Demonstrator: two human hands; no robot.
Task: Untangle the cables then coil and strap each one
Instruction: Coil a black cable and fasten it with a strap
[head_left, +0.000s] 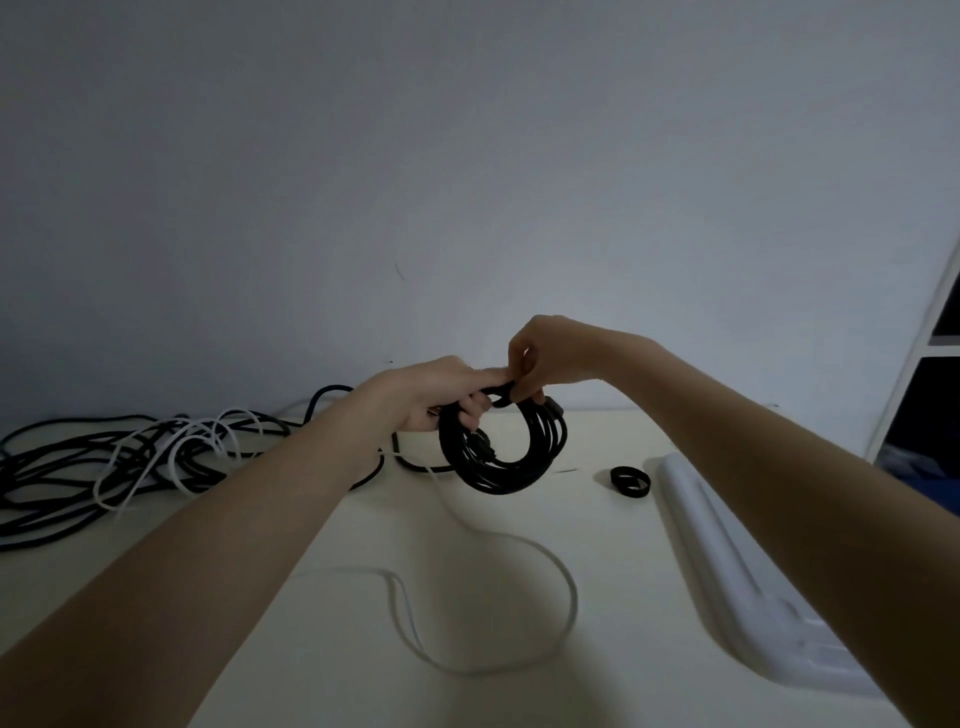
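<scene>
A coiled black cable (511, 457) hangs in the air above the pale table (597, 545). My left hand (434, 395) grips the top of the coil. My right hand (540, 358) pinches a black strap (503, 391) that lies over the top of the coil, right beside my left fingers. A spare black strap (630, 481) lies curled on the table to the right. At the left a tangle of black cables (57, 483) and a white cable (171, 447) is heaped together. A loose white cable (519, 597) loops across the table's middle.
A long white power strip (727, 561) lies on the table at the right, partly under my right forearm. A white shelf unit (930, 332) stands at the far right edge. A plain grey wall rises behind the table.
</scene>
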